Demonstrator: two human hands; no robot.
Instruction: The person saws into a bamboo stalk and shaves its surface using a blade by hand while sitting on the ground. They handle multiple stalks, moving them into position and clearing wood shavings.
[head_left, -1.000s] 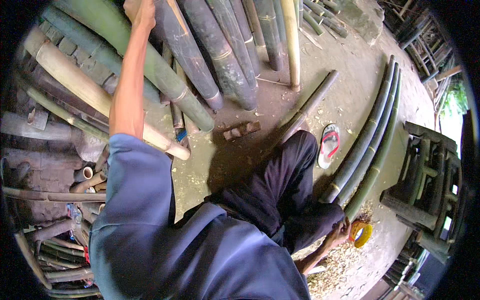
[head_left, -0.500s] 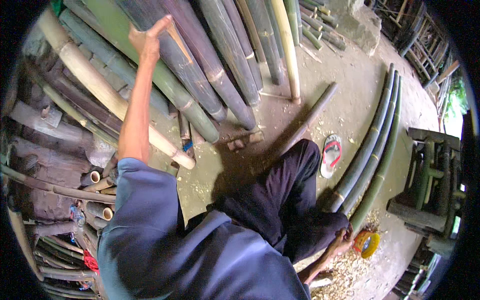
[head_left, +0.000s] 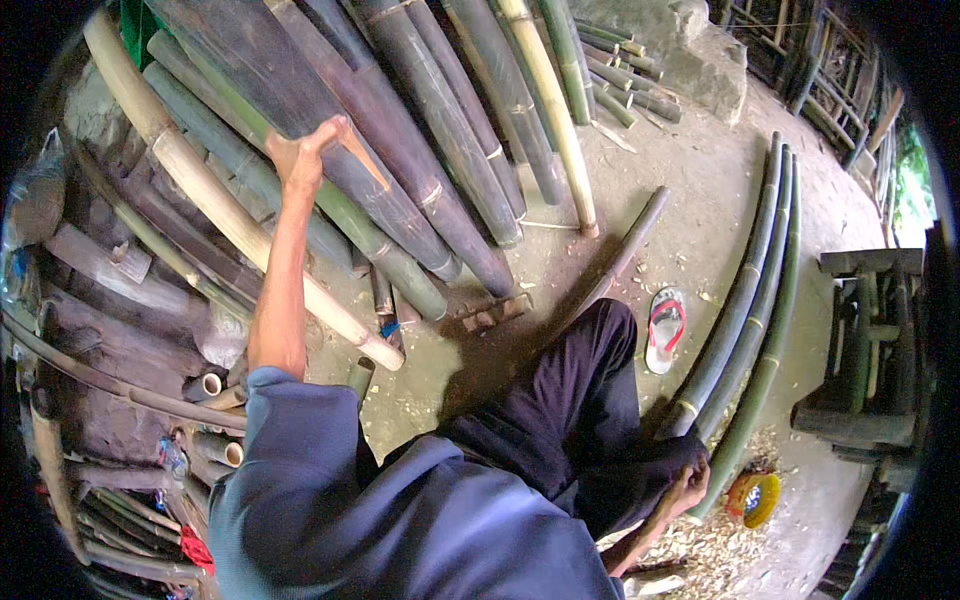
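My left arm reaches up to the leaning bamboo poles at the upper left. My left hand [head_left: 303, 160] grips a thick dark bamboo pole [head_left: 405, 215], thumb laid across its surface beside a pale, peeled streak; the fingers behind it are partly hidden. A green bamboo pole [head_left: 375, 245] leans just left of the dark one. At the lower right, my right hand [head_left: 688, 488] is beside my bent knee, close to the lower end of a green bamboo pole [head_left: 755, 400] lying on the ground. Its fingers are curled, and I cannot make out what they hold, if anything.
Several more poles lean at the top. A flip-flop [head_left: 665, 330] lies right of my knee. A yellow-rimmed container [head_left: 762, 500] stands among wood shavings [head_left: 700, 555]. A dark wooden stand [head_left: 865, 360] is at the far right, and cut bamboo [head_left: 232, 455] is piled left.
The view has shifted, so the leaning poles and my left arm appear lower. My left hand keeps its place beside the pale streak. My right hand remains by the knee.
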